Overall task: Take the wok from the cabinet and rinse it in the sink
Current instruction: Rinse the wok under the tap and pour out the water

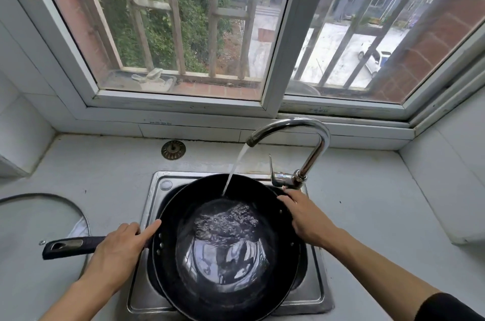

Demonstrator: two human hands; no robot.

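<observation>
I can't see the basin floor of the sink (312, 294); the wok (225, 247) covers nearly all of it, and only the steel rim shows around the black bowl. The near edge of the wok is cut off by the bottom of my view. My right hand (307, 218) curls over the far right rim of the wok, fingertips hooked on the edge, though how far they reach under it is hidden. My left hand (118, 247) wraps the base of the handle (68, 246), with the index finger stretched along the rim; the grip beneath the palm is covered.

The wok sits over the sink between my two hands, mouth up, its long axis running left to right, and the handle points out past my left hand over the counter (105, 184). Water (233, 171) falls from the faucet (296, 142), just beyond my right hand, and pools in the bowl. A glass lid (39, 218) lies left of my left hand, partly out of frame.
</observation>
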